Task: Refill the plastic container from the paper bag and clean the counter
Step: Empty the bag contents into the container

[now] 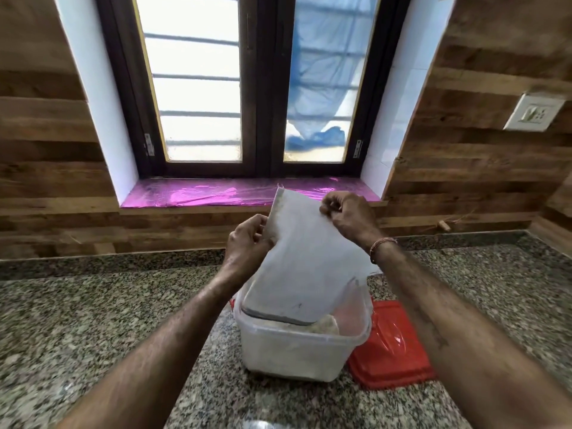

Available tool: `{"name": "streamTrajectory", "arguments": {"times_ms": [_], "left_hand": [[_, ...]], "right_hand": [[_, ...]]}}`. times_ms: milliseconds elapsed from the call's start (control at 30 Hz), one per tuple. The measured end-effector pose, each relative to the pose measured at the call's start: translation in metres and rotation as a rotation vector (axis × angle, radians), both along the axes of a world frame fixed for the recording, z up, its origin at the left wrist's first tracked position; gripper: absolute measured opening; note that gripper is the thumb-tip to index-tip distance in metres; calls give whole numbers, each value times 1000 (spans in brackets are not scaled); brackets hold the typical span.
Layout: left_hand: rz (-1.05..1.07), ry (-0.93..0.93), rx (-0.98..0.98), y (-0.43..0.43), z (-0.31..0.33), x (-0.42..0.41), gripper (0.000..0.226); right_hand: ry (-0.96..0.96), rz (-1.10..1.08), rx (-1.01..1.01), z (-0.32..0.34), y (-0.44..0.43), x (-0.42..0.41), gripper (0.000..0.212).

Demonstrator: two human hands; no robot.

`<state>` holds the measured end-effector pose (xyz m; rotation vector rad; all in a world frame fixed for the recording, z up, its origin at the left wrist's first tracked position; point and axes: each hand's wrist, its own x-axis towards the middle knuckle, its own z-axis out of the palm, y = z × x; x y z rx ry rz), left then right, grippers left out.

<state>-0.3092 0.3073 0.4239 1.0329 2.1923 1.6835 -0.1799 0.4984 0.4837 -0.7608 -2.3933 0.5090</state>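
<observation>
Left hand (247,239), right hand (349,215) (both pinching)

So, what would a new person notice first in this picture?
Probably the white paper bag, held at its upper end by the left hand and right hand, its lower end inside the plastic container. Next, the red lid on the counter right of the container, and the pink foil below the window behind.

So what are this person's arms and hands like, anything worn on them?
Both forearms are bare, with no sleeves or gloves in view. The left hand wears nothing that I can see. The right hand has a thin reddish thread bracelet at its wrist, and a small dark mark, perhaps a tattoo, shows on that forearm.
</observation>
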Motion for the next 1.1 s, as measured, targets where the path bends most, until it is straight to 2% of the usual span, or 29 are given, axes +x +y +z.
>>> {"name": "streamTrajectory", "arguments": {"times_ms": [100, 167, 233, 333, 433, 500, 600, 633, 700, 733, 767, 833, 867, 900, 933, 1000, 1033, 1067, 1100], "left_hand": [[-124, -260, 189, 3, 10, 2, 36], [-105, -277, 241, 7, 17, 0, 24], [-62, -294, 270, 10, 19, -8, 19], [-15, -337, 272, 9, 13, -17, 7], [104, -191, 218, 10, 7, -14, 6], [297, 3, 162, 14, 11, -7, 24], [330, 532, 121, 20, 19, -2, 67], [304, 741, 86, 21, 22, -2, 73], [182, 1069, -97, 19, 24, -7, 69], [109, 1125, -253, 16, 22, -8, 61], [64, 1100, -415, 13, 18, -9, 49], [111, 942, -627, 5, 15, -14, 29], [157, 870, -667, 0, 12, -17, 28], [198, 852, -662, -4, 9, -20, 36], [231, 906, -617, -8, 5, -24, 53], [175, 1096, -481, -11, 5, -18, 83], [105, 1166, -458, -9, 6, -13, 84], [51, 1159, -493, -8, 9, -7, 75], [44, 1072, -553, -7, 12, -3, 60]], "right_hand": [[-48, 68, 29, 1, -7, -3, 23], [-85, 136, 38, -1, -14, -5, 27], [-107, 181, -2, -1, -15, -3, 20], [-233, 164, -2, -2, -9, 8, 23], [-317, 67, 79, -6, -8, 16, 32], [-317, 35, 109, -10, -11, 16, 28], [-297, 42, 127, -12, -14, 12, 25], [-292, 53, 141, -12, -15, 10, 25], [-267, 63, 159, -11, -16, 8, 26], [-255, 56, 159, -11, -16, 7, 27], [-256, 44, 156, -12, -16, 7, 28], [-283, 10, 158, -15, -17, 10, 28], [-289, -6, 167, -18, -18, 11, 28], [-286, -15, 179, -21, -18, 11, 28], [-279, -8, 185, -22, -18, 11, 28], [-275, 50, 201, -22, -22, 8, 28], [-278, 82, 219, -20, -25, 6, 28], [-276, 110, 238, -18, -28, 5, 27], [-262, 128, 252, -17, -31, 4, 25]]}}
